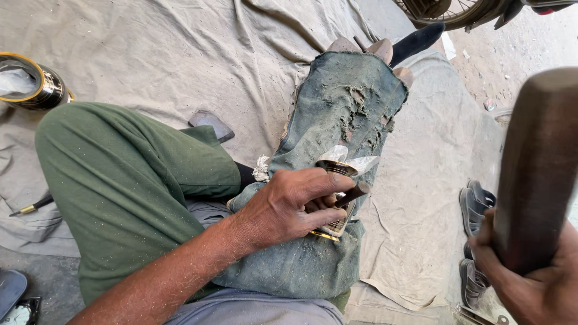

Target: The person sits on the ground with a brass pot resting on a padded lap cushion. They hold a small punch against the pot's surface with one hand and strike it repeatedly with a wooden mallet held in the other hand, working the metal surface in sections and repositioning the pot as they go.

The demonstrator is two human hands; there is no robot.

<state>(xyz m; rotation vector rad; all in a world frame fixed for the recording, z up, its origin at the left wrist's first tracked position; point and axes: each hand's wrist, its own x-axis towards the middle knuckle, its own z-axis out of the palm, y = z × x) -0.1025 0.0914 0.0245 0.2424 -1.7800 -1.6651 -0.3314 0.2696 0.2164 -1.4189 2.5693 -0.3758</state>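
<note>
The left hand (289, 207) has its fingers curled together around a small brass-rimmed ring piece (335, 198) and a short dark punch (353, 194), pinning both against a worn, dusty denim cloth (337, 120) laid over the person's outstretched leg. The punch slants out between the fingers, its tip pointing up and to the right. A scrap of clear wrapping (355, 161) sticks out just beyond the ring, on its far side.

The right hand (530, 283), near and at the right edge, is closed tightly around the handle of a heavy dark mallet (539, 168), whose blurred head rises high, well apart from the ring.

The bent knee in green trousers (120, 180) fills the near left. Everything rests on a wrinkled beige ground sheet (180, 54). At the far left stands a round tin with a gold rim (30, 81); a flat dark wedge (211, 124) lies just beyond the knee. A thin tool with a brass tip (30, 207) lies at the left edge. Grey sandals (475, 204) sit to the right, and a wheel (445, 12) shows at the far top.
</note>
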